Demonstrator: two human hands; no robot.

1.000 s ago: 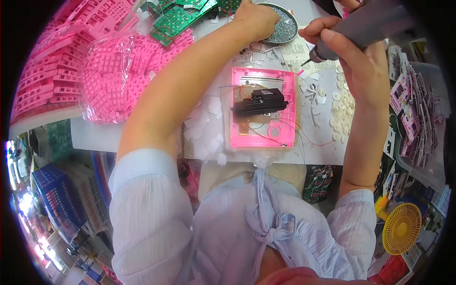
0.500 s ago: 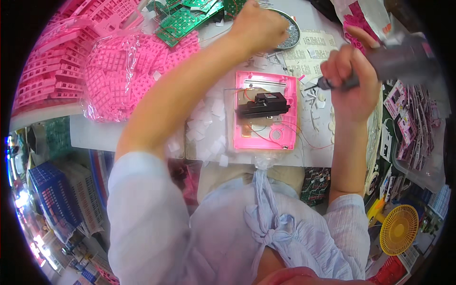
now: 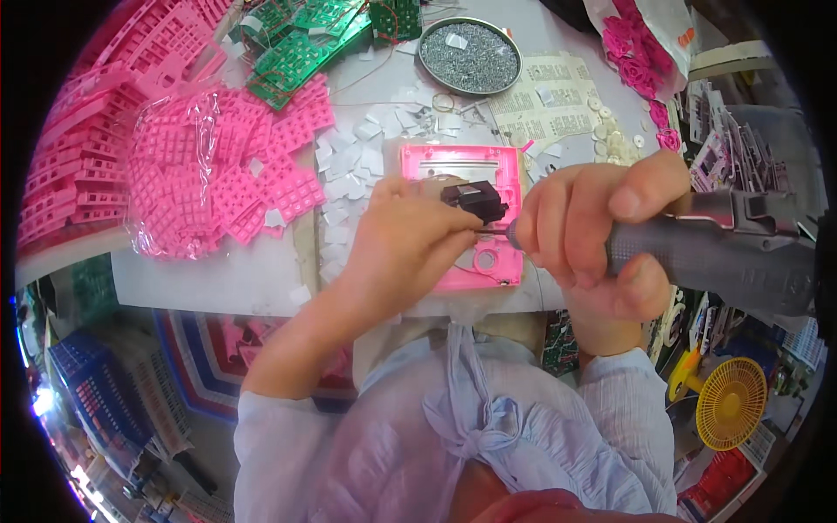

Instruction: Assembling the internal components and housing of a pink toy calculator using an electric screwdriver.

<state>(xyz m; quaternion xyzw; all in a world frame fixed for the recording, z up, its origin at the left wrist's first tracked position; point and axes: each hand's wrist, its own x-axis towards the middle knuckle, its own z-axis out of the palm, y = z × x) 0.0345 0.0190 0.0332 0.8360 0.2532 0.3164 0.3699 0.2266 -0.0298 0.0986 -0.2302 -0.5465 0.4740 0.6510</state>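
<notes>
A pink plastic casing (image 3: 460, 274) lies on the table in front of me, with a black boxy part (image 3: 479, 201) and thin wires inside it. My left hand (image 3: 403, 234) reaches over the casing's left side, fingertips pinched together beside the black part. Whatever sits between them is too small or hidden to name. My right hand (image 3: 602, 231) is wrapped round a dark grey electric screwdriver (image 3: 719, 260), held sideways. Its thin bit points left into the casing and meets my left fingertips.
A round tin of small screws (image 3: 471, 65) stands beyond the casing. Pink keypad pieces (image 3: 187, 166) in clear plastic and green circuit boards (image 3: 309, 57) lie to the left. White paper squares (image 3: 344, 166) are scattered nearby. A yellow fan (image 3: 732, 404) is at the lower right.
My left hand has come back from the screw tin to the casing. The screwdriver in my right hand has moved left and nearer, its bit now at the black part.
</notes>
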